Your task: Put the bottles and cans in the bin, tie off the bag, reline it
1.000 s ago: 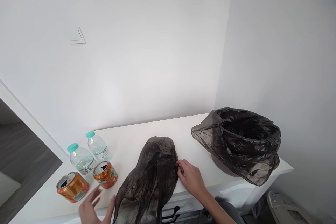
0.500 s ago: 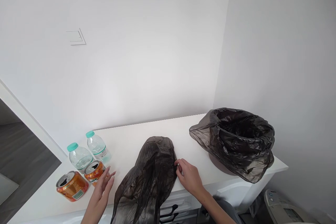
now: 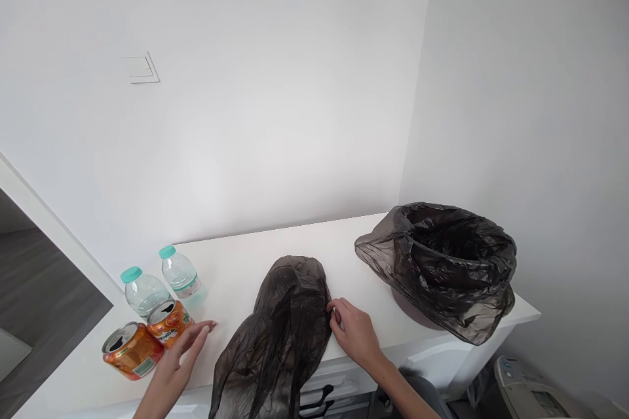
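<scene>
A loose black plastic bag (image 3: 282,334) lies over the middle of the white cabinet top and hangs past its front edge. My right hand (image 3: 351,330) pinches the bag's right side between thumb and fingers. With fingers apart and nothing in it, my left hand (image 3: 179,360) is beside an orange can (image 3: 170,324). Another orange can (image 3: 133,352) stands to the left of that one. Behind the cans are two clear bottles with teal caps, one at the left (image 3: 145,293) and one nearer the bag (image 3: 181,275).
At the right end of the white cabinet top (image 3: 236,262) stands a round bin (image 3: 417,313) lined with a black bag (image 3: 437,275). A wall switch (image 3: 141,69) is at the upper left. Below right is a grey device (image 3: 531,393), and black drawer handles (image 3: 317,399) show in front.
My left hand has moved a little left and down. The orange can beside it and the left bottle have shifted slightly left. My right hand keeps its pinch on the bag.
</scene>
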A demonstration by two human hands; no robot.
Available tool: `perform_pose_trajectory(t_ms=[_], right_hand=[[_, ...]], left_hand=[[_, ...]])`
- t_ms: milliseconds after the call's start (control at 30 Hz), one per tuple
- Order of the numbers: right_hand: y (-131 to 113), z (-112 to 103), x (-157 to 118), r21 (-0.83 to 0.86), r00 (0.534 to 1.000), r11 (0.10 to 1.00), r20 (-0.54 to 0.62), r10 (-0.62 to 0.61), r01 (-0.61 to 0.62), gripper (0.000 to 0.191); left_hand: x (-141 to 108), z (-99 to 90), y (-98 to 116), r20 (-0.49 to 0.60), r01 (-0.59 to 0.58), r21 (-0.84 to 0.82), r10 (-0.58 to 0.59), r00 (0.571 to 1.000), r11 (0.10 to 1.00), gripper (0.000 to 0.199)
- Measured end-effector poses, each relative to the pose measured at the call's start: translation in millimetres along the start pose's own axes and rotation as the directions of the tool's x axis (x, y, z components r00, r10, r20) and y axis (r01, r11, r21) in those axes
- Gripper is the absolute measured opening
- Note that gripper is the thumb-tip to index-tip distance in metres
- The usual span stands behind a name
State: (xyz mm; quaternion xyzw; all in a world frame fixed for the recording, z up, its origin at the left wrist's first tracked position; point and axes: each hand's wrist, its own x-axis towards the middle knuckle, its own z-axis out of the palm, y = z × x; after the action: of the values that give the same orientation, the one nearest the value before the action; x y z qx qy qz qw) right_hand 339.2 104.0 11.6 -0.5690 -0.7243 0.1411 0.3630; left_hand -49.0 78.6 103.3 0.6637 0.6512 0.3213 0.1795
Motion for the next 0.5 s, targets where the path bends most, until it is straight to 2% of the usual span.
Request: perform_pose_trajectory(t_ms=[133,233,300,367,400,433,467,500], right_hand=[[-1,-1,3,0.006,1.000,1.000,-0.002,0.003,-0.003,0.026],[-7,-10,-5,0.025,1.000,1.000,0.017,-0.009,0.009,0.024],[-17,-22,-19,0.083,0.992,0.993,0.082,-0.095,0.089,0.022],[-31,-37,-36,0.233,0.949,0.954,0.209,-0.238,0.188,0.019],[-38,-44,-43,0.340,0.917,0.921,0.273,-0.292,0.192,0.017],[-45,-50,-46,0.446,0.899,0.883,0.314,-0.307,0.146,0.016],[-50,-54,-47,0.528,0.909,0.846,0.314,-0.274,0.073,0.015],[-53,-57,-43,0.577,0.942,0.816,0.273,-0.193,0.000,0.017]], left_hand=[[-16,13.7,31,0.106,-0.156,0.051,0.150,0.983,0.986,0.049],[-25,22.7,54,0.123,-0.321,0.189,0.302,0.945,0.928,0.050],[-25,23.4,61,0.116,-0.403,0.253,0.386,0.915,0.880,0.035],[-22,19.2,62,0.071,-0.429,0.253,0.425,0.902,0.867,0.021],[-20,15.8,60,0.040,-0.422,0.229,0.424,0.905,0.877,0.018],[-19,11.9,59,0.008,-0.404,0.190,0.410,0.912,0.895,0.018],[-18,8.0,58,-0.021,-0.377,0.141,0.383,0.924,0.916,0.018],[-17,4.2,58,-0.040,-0.343,0.087,0.347,0.937,0.935,0.020]])
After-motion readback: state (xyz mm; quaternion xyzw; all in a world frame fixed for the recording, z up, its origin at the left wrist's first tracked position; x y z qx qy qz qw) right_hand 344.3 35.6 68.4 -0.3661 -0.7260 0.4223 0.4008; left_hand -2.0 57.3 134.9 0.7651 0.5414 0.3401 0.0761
